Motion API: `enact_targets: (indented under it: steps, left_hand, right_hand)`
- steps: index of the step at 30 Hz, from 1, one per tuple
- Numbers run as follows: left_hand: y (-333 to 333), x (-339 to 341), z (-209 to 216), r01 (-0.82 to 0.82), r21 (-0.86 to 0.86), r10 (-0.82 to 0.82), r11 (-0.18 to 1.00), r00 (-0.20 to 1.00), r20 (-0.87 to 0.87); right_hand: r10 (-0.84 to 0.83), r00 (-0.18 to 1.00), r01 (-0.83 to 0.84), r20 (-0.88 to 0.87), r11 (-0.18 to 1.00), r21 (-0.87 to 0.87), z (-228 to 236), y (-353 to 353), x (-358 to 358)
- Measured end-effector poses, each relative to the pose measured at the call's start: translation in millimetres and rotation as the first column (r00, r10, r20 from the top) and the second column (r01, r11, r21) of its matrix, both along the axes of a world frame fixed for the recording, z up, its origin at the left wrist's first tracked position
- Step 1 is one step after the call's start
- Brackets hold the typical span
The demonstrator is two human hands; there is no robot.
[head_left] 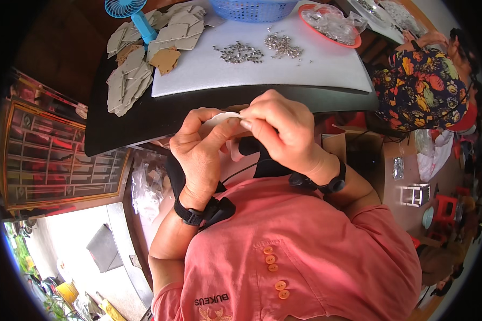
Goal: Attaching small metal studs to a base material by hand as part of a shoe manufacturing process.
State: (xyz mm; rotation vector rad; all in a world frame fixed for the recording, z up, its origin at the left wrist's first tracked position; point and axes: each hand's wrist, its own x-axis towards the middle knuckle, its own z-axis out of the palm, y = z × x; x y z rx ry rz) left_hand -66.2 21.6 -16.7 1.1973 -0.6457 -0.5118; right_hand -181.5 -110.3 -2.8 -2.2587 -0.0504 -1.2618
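Observation:
My left hand (198,140) is closed on a thin white card (223,116), held between thumb and fingers just off the near edge of the black table (118,128). The fingers of my right hand (284,125) are pinched together at the card's right edge; whatever sits between those fingertips is too small to make out. Beyond my hands, a white foam sheet (198,80) lies on the table. Two loose heaps of small shiny pieces, a left heap (238,53) and a right heap (283,46), are spread on it.
Piles of pale grey cards (127,85) and a brown card (166,60) lie left, near a blue fan (139,21). At the back are a blue basket (251,10) and a red tray (353,40) with bagged shiny pieces. A person in a floral top (423,85) sits right.

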Motion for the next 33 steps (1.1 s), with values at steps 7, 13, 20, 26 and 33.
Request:
enact_targets:
  steps: [7, 13, 20, 26, 33]
  left_hand:
    - [10, 8, -8, -0.013, -0.09, 0.032, 0.996, 0.977, 0.209]
    - [25, 8, -2, -0.079, -0.127, 0.138, 0.989, 0.814, 0.565]
    - [30, 5, 8, -0.083, -0.195, 0.203, 0.977, 0.627, 0.752]
    - [31, 3, 3, -0.112, -0.181, 0.212, 0.977, 0.595, 0.775]
    - [27, 2, -1, -0.172, -0.172, 0.241, 0.97, 0.575, 0.782]
  right_hand:
    - [0.341, 0.935, -0.216, -0.094, 0.762, 0.611, 10, 7, -7]
    - [0.54, 0.826, -0.192, -0.165, 0.543, 0.817, 25, 4, -18]
    - [0.557, 0.824, -0.153, -0.108, 0.401, 0.903, 24, 6, -18]
    - [0.642, 0.764, -0.177, -0.055, 0.291, 0.94, 21, 0, -18]
    - [0.567, 0.813, -0.126, -0.132, 0.393, 0.911, 16, 9, -14]
